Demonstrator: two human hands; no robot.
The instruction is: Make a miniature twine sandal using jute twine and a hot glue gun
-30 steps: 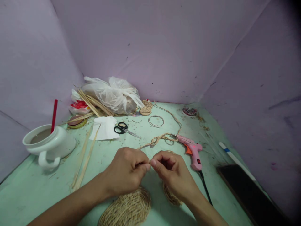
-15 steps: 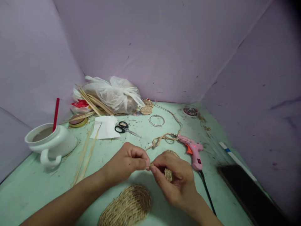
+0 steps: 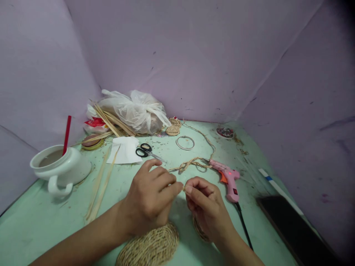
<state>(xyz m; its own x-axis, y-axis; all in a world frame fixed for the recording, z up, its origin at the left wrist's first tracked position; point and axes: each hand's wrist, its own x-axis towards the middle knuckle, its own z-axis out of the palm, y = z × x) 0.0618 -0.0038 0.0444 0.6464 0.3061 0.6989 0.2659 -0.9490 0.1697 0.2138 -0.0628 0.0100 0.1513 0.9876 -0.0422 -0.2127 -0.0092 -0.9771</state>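
My right hand (image 3: pixel 206 203) is closed, its thumb and forefinger pinching a small straw-coloured strand end (image 3: pixel 184 188). Below its fingers shows the curved edge of a coiled straw piece (image 3: pixel 200 229), mostly hidden by the hand. My left hand (image 3: pixel 154 195) turns its back to me; its forefinger tip meets the same strand end, the thumb is out of sight, and the other fingers are lifted apart. Under my left wrist lies an oval woven straw piece (image 3: pixel 151 245), partly covered. Beyond my hands rests a braided straw cord (image 3: pixel 191 162).
A pink glue gun (image 3: pixel 226 175) with its cable lies right of my hands, near a black phone-like slab (image 3: pixel 294 229). Scissors (image 3: pixel 145 149), white paper (image 3: pixel 124 151), a metal ring (image 3: pixel 185 143) and a plastic bag (image 3: pixel 135 111) sit farther back. At left stands a white pot (image 3: pixel 74 166) of liquid.
My left hand has rolled over, its other fingers rising and spreading. My right hand has turned, and the coiled straw piece beneath it has shifted lower toward me.
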